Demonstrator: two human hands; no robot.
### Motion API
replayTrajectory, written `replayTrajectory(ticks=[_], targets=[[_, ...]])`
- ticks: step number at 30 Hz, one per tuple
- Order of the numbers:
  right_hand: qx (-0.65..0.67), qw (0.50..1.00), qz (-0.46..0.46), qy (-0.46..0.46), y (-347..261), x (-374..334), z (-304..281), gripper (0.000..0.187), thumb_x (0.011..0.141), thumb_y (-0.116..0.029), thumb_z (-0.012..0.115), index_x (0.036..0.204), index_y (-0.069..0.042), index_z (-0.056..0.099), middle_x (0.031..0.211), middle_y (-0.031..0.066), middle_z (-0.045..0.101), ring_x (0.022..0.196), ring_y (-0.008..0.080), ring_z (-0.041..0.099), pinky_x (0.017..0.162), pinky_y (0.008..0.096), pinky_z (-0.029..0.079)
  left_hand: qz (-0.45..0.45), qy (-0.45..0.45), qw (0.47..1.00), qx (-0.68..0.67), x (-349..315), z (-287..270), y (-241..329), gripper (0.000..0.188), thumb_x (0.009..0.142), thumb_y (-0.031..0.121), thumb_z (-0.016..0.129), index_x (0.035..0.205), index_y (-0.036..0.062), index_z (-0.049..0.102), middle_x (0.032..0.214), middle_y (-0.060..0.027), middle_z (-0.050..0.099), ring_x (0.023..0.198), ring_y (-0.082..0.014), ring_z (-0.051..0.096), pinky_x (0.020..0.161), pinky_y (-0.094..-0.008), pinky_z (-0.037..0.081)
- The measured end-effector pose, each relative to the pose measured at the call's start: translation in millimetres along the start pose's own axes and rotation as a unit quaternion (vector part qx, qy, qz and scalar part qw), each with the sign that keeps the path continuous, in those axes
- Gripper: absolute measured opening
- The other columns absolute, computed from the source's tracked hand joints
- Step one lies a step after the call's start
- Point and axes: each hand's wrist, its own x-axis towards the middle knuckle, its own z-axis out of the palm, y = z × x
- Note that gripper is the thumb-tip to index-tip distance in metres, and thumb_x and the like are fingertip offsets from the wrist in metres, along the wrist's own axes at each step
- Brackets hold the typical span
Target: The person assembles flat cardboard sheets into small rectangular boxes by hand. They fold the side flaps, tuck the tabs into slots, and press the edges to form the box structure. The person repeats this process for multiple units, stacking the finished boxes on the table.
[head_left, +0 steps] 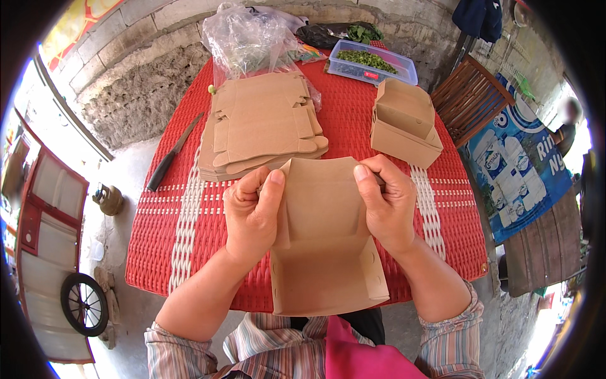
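A brown cardboard box [328, 271] stands partly folded at the table's near edge, its tray toward me and its lid raised. My left hand [255, 211] pinches the lid's left corner between thumb and curled fingers. At the opposite corner, my right hand [388, 202] grips the lid the same way. Just beyond my left hand lies a stack of flat cardboard box blanks [262, 120]. Past my right hand sit folded cardboard boxes [404, 142], with an open lid on top.
The table [347, 104] has a red and white woven top. A knife [173, 155] with a black handle lies at its left. Toward the back are a clear plastic bag [246, 41] and a plastic container [372, 62] of chopped greens. A wooden chair [470, 98] stands at the right.
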Motion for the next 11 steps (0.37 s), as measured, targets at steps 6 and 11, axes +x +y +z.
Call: replayTrajectory(ticks=[6, 11], targets=[[-0.053, 0.996, -0.064, 0.026, 4.0, 1.7, 7.4, 0.014, 0.097, -0.012, 0.061, 0.09, 0.0, 0.062, 0.06, -0.0033, 0.04, 0.054, 0.0024, 0.034, 0.047, 0.0219, 0.028, 0.022, 0.03, 0.998, 0.041, 0.1, -0.9, 1.9, 0.037, 0.097, 0.01, 0.058, 0.065, 0.0049, 0.04, 0.058, 0.0073, 0.037, 0.059, -0.0027, 0.028, 0.049, -0.0235, 0.024], [-0.059, 0.998, -0.01, 0.018, 4.1, 0.3, 4.7, 0.015, 0.099, -0.016, 0.058, 0.095, -0.002, 0.064, 0.062, -0.0022, 0.047, 0.057, 0.0053, 0.038, 0.051, 0.0216, 0.034, 0.028, 0.04, 0.996, 0.072, -0.8, 1.8, 8.6, 0.036, 0.096, 0.01, 0.059, 0.065, 0.0049, 0.041, 0.058, 0.007, 0.037, 0.058, -0.003, 0.028, 0.049, -0.0235, 0.025]])
